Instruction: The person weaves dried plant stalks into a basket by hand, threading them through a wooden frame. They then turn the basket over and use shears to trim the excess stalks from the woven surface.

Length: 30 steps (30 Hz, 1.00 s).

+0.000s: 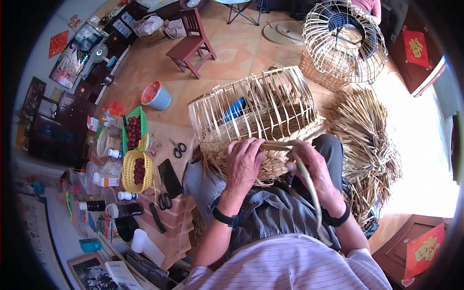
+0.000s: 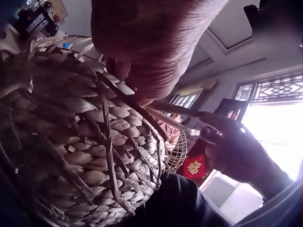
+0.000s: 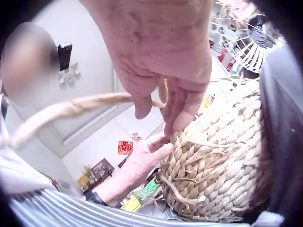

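Note:
A woven basket (image 1: 253, 121) with an open slatted frame lies on its side across the lap; its braided wall (image 3: 218, 151) fills much of the right wrist view. The left hand (image 1: 245, 162) pinches a pale plant strand at the basket's near rim. To its right, the right hand (image 1: 314, 169) holds the same strand (image 1: 311, 186) between thumb and fingers, and the loose end hangs toward the lap. In the right wrist view the right hand (image 3: 161, 61) has the strand (image 3: 71, 109) passing through its fingers. Loose strand ends stick out of the braided wall (image 2: 94, 156) in the left wrist view.
Dried stalks (image 1: 365, 140) lie right of the basket. On the left are scissors (image 1: 178, 148), a black comb-like item (image 1: 170, 178), a yellow basket (image 1: 126, 171), a green basket (image 1: 140, 116) and bottles. A chair (image 1: 192, 46) and a large frame basket (image 1: 338, 48) stand beyond.

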### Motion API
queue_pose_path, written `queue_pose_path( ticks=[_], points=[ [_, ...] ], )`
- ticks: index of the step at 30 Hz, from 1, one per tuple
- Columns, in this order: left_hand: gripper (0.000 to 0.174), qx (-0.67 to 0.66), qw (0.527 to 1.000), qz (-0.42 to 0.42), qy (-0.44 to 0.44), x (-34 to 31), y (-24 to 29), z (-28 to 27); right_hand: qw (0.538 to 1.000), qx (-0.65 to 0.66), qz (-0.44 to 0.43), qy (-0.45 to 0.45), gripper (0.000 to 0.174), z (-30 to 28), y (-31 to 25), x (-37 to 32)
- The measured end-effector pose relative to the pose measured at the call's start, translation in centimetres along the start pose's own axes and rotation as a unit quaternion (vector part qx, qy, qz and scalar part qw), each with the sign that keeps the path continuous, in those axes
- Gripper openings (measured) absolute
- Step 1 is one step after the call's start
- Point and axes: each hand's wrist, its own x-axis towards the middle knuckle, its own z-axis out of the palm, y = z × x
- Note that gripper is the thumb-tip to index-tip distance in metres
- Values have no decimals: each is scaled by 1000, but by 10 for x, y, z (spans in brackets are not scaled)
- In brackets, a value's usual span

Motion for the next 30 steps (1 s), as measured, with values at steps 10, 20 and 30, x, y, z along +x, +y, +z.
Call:
queue_pose_path(
  ticks=[10, 20, 30],
  points=[
    [64, -28, 999, -11, -22, -7, -4, -2, 998, 26, -4, 56, 22, 11, -41, 56],
    [93, 75, 993, 49, -73, -13, -2, 2, 992, -97, -84, -9, 16, 30, -15, 100],
    [79, 101, 991, 74, -53, -9, -8, 5, 986, -95, -119, -63, 13, 12, -24, 98]
  ],
)
